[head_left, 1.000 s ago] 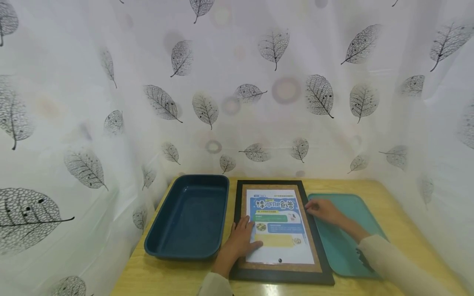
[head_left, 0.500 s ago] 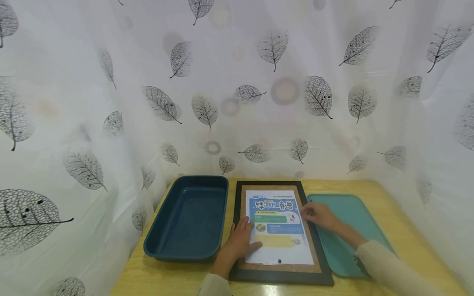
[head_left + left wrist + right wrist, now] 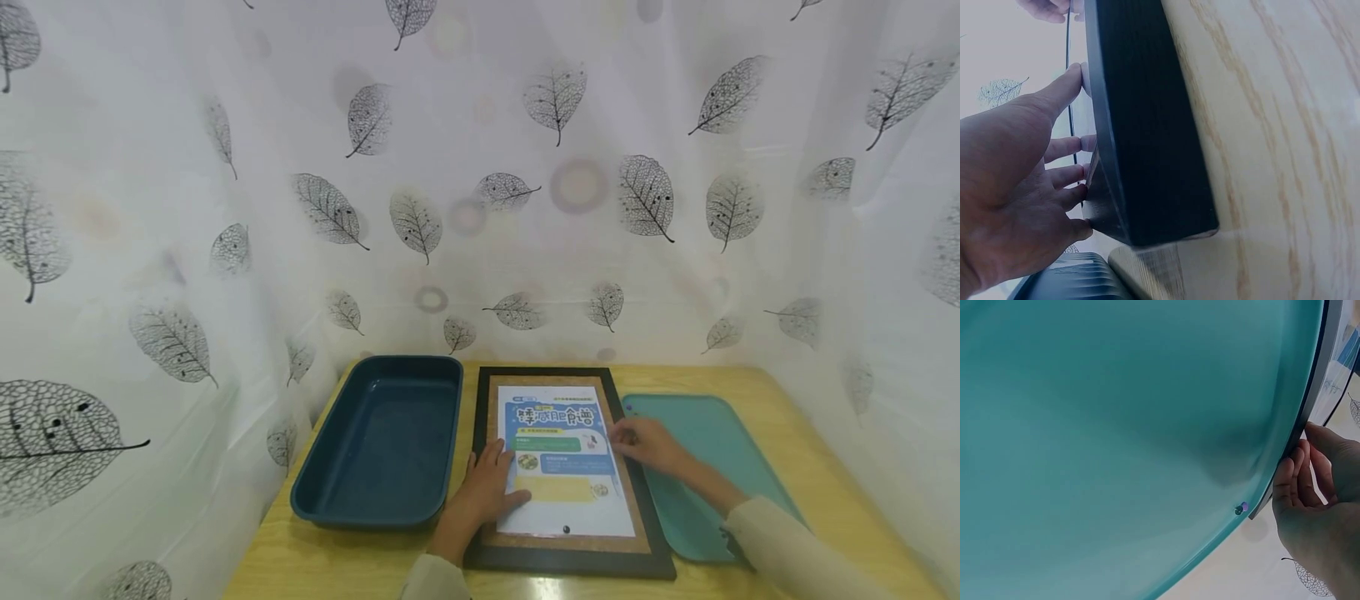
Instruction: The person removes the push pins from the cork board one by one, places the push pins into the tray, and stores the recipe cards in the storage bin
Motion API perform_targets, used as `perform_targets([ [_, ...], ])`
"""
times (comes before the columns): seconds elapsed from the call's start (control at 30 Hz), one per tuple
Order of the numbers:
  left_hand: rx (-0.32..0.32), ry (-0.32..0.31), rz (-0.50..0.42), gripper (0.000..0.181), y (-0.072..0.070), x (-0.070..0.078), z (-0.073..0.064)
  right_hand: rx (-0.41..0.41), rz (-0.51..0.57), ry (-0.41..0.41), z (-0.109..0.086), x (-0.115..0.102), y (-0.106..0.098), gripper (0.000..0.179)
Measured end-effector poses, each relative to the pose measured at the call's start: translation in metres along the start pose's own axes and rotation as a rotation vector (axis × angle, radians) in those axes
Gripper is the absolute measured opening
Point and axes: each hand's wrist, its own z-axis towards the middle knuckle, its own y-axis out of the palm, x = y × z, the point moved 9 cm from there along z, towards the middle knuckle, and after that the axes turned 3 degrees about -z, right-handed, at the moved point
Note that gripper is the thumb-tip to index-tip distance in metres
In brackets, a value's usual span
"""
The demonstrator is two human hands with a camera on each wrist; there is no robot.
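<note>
Leaf-printed curtain (image 3: 480,250) is filling the upper part of my head view, and below it a yellowish wooden table (image 3: 360,567) is spreading across the bottom of the frame. At lower centre I am seeing the board (image 3: 585,544), cork within a black rim, lying flat. On it the printed sheet (image 3: 562,458) is lying face up, with a dark pin (image 3: 566,529) sitting near its bottom edge.

My left hand (image 3: 487,487) is resting on the sheet's left side, fingers straight and spread, gripping nothing. My right hand (image 3: 651,442) is bending its fingers toward the thumb at the right side of the board, by the sheet's right edge. I cannot tell from either view whether those fingertips are pinching anything.

To the left of the board, a dark blue bin (image 3: 382,442) is standing at lower left. At lower right a teal tray (image 3: 720,467) is lying just beside the board, partly under my right forearm. Toward the lower right of the right wrist view, small purple and dark pieces (image 3: 1242,508) are lying in the tray near its rim.
</note>
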Motion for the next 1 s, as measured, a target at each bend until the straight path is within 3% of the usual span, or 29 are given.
perform_targets([
  [0.27, 0.002, -0.004, 0.001, 0.076, -0.001, 0.001, -0.002, -0.026, 0.026, -0.068, -0.006, -0.011, 0.005, 0.016],
  [0.73, -0.008, -0.022, 0.021, 0.079, 0.004, -0.004, 0.002, -0.079, 0.051, -0.093, -0.01, -0.027, 0.015, 0.019],
  [1.0, -0.004, -0.018, 0.011, 0.078, 0.004, -0.003, 0.003, -0.089, 0.084, -0.193, -0.016, -0.039, 0.022, 0.019],
])
